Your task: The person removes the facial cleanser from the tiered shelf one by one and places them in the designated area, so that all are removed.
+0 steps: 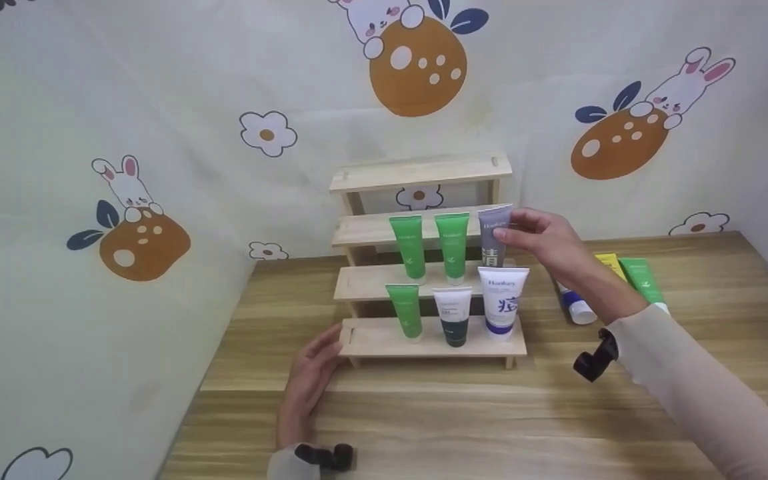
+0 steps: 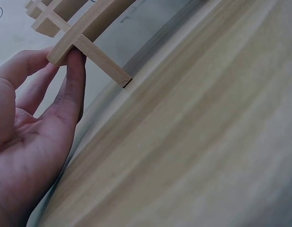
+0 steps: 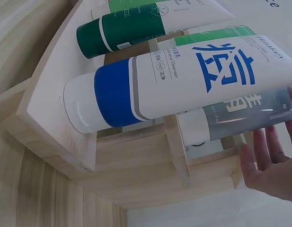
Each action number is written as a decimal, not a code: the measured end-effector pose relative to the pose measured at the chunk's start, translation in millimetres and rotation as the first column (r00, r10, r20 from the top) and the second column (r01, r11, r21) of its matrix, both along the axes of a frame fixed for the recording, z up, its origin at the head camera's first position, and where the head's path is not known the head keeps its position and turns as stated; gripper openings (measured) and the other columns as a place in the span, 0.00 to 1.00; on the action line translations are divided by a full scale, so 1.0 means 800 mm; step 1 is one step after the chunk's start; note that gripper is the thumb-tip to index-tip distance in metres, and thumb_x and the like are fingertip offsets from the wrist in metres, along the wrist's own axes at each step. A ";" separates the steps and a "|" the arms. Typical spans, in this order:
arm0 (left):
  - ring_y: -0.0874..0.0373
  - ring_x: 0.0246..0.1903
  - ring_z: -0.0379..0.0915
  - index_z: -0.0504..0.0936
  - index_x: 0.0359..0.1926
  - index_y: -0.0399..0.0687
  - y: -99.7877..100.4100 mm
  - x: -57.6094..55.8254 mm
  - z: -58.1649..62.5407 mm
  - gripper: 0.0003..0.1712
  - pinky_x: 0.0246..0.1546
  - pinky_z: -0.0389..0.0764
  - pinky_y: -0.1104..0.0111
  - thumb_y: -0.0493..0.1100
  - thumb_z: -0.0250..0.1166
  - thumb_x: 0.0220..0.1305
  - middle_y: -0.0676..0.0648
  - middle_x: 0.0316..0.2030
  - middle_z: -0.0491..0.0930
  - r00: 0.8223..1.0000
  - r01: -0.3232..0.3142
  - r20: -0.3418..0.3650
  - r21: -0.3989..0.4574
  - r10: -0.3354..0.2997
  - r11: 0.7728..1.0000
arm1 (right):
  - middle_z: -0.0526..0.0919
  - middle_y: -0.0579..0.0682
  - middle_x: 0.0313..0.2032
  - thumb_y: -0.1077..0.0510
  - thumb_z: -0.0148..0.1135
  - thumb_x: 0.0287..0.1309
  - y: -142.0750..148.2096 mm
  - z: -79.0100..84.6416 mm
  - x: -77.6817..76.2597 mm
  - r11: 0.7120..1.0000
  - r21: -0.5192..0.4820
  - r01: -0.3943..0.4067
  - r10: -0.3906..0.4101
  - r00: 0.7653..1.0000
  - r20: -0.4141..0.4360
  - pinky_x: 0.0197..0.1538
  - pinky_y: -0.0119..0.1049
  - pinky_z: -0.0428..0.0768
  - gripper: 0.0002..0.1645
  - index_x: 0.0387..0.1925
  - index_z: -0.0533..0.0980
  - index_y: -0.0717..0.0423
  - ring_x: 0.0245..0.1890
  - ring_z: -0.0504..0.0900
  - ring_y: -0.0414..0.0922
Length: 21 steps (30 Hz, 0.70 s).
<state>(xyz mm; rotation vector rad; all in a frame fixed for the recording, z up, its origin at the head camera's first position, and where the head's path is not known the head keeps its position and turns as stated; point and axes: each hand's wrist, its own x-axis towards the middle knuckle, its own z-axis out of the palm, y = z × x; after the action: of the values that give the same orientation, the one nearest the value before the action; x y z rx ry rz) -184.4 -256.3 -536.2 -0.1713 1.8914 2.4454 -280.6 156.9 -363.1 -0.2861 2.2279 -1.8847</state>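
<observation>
My right hand (image 1: 547,240) pinches the upper part of a grey squeeze tube (image 1: 493,230) between thumb and fingers. The tube stands cap down at the right end of the second step of a wooden tiered display rack (image 1: 371,343), beside two green tubes (image 1: 452,247). On the lowest step stand a green tube (image 1: 406,312), a white and dark green tube (image 1: 454,317) and a larger white and blue cleanser tube (image 3: 174,80). My left hand (image 2: 46,104) grips the left end of the lowest step, thumb and fingers at the board's corner (image 2: 63,54).
Right of the rack, partly behind my right forearm, lie a green tube (image 1: 643,280), a yellow one (image 1: 609,263) and a white and blue one (image 1: 577,307) on the wooden table (image 1: 437,413). A printed cloth (image 1: 177,80) hangs behind and to the left.
</observation>
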 end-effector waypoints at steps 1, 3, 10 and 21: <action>0.58 0.58 0.78 0.67 0.69 0.31 0.000 0.000 0.000 0.30 0.64 0.79 0.66 0.35 0.62 0.69 0.37 0.68 0.71 1.000 0.003 -0.001 0.000 -0.003 1.000 | 0.78 0.48 0.56 0.43 0.69 0.60 -0.001 0.000 0.000 1.000 0.008 0.015 -0.015 1.000 -0.001 0.73 0.48 0.69 0.38 0.66 0.71 0.56 0.59 0.75 0.46; 0.58 0.58 0.78 0.67 0.69 0.31 0.001 0.000 0.001 0.31 0.63 0.79 0.66 0.36 0.62 0.69 0.37 0.68 0.71 1.000 0.004 -0.004 0.001 -0.004 1.000 | 0.79 0.44 0.52 0.43 0.69 0.60 -0.003 0.002 0.000 0.999 0.020 0.039 -0.039 0.999 -0.008 0.70 0.45 0.71 0.36 0.64 0.73 0.56 0.57 0.76 0.44; 0.60 0.57 0.78 0.67 0.69 0.28 0.000 -0.001 -0.001 0.30 0.61 0.80 0.68 0.34 0.61 0.69 0.39 0.65 0.75 0.999 0.004 -0.038 -0.008 -0.004 1.000 | 0.79 0.43 0.50 0.41 0.68 0.60 -0.002 0.003 0.005 0.996 0.029 0.079 -0.079 0.997 -0.026 0.66 0.40 0.74 0.36 0.64 0.73 0.55 0.54 0.76 0.43; 0.59 0.57 0.78 0.70 0.67 0.31 0.000 0.000 -0.001 0.28 0.61 0.80 0.66 0.35 0.62 0.68 0.40 0.64 0.76 1.000 -0.004 -0.019 0.010 0.004 1.000 | 0.78 0.43 0.55 0.37 0.64 0.61 0.027 -0.001 0.008 0.987 0.050 0.149 -0.147 0.988 -0.042 0.63 0.32 0.80 0.39 0.67 0.71 0.52 0.56 0.79 0.38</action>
<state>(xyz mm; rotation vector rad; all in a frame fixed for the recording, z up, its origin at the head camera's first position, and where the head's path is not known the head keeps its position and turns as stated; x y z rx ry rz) -184.2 -256.2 -537.1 -0.1519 1.8881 2.4669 -274.1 178.8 -364.1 -0.1518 2.3809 -1.9029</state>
